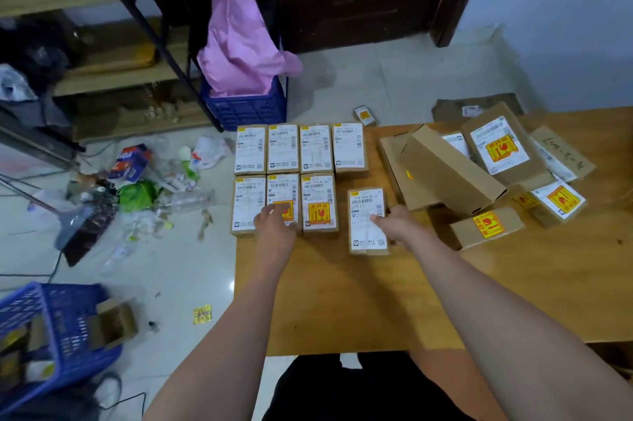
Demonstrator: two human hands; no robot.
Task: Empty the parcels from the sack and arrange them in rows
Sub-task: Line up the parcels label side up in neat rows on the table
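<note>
Small cardboard parcels with white labels lie in two rows on the wooden table. The far row has several parcels; the near row has three. My left hand rests flat on the middle parcel of the near row. A little right of that row lies a separate labelled parcel, and my right hand holds its right edge. An unsorted heap of parcels lies at the table's right. No sack is clearly in view.
A small parcel lies on the floor beyond the table. Litter covers the floor at left. A blue crate holds pink plastic at the back; another blue crate stands near left. Shelving fills the far left.
</note>
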